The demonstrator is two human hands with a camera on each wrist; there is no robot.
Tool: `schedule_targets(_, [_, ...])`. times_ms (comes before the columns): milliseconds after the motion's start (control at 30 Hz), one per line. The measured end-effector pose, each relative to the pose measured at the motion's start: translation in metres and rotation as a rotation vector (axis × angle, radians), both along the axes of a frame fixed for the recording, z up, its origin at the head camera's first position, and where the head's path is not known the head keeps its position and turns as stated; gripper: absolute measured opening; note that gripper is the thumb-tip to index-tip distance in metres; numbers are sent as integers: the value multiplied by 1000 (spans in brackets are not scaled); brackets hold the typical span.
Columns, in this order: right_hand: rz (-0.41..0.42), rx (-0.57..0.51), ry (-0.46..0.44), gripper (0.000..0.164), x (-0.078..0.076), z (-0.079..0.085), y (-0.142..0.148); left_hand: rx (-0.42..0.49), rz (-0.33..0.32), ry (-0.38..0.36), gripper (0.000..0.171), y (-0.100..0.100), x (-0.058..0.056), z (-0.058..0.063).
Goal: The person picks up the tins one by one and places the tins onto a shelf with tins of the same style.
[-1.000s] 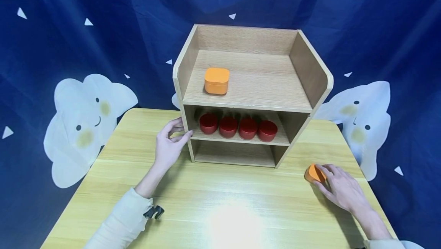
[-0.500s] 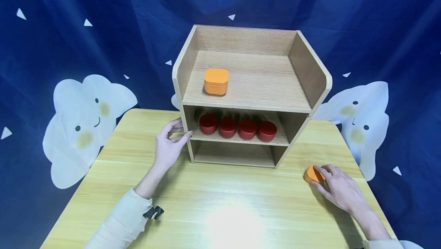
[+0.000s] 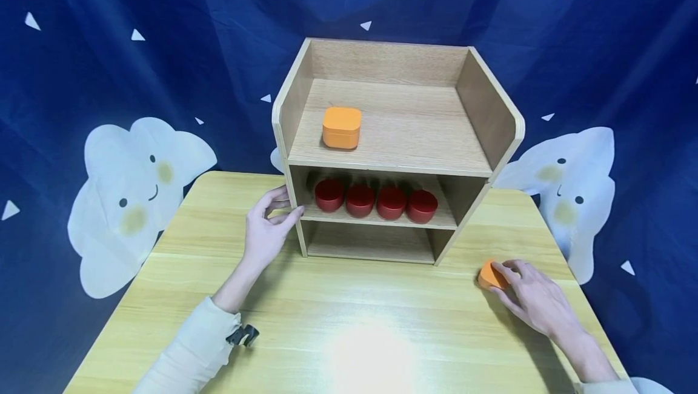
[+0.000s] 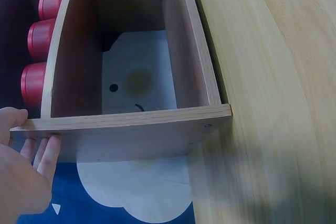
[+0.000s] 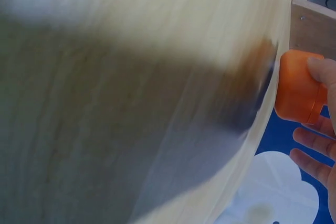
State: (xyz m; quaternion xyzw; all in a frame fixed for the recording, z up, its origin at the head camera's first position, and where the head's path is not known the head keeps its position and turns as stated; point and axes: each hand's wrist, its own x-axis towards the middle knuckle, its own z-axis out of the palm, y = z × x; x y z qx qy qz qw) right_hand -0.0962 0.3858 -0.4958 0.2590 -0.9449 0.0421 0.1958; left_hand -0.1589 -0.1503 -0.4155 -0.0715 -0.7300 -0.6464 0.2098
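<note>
My left hand grips the left side panel of the small wooden shelf; its thumb lies on the front edge and its fingers against the outer face, as the left wrist view shows. At the right of the table my right hand pinches a rounded orange tin between thumb and fingers, close over the tabletop. Several round red tins line the middle shelf. Another orange tin sits at the left of the top shelf.
The shelf stands at the back middle of a pale wooden table. A blue curtain with white clouds and triangles hangs behind. The shelf's raised sides and back enclose its top; the bottom compartment opens toward the front.
My right hand has shifted slightly left with the orange tin, toward the shelf. My left hand keeps its grip on the side panel.
</note>
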Motion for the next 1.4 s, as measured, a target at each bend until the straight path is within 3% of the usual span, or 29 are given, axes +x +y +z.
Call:
schedule_targets(467, [77, -11, 43, 48, -2, 14, -20, -3, -2, -5, 46, 0, -1, 1])
schedule_targets(733, [117, -19, 78, 69, -2, 24, -35, 0, -5, 6, 46, 1, -1, 1])
schedule_targets(1400, [181, -33, 110, 64, -3, 45, -69, 10, 1, 7, 46, 2, 1, 1])
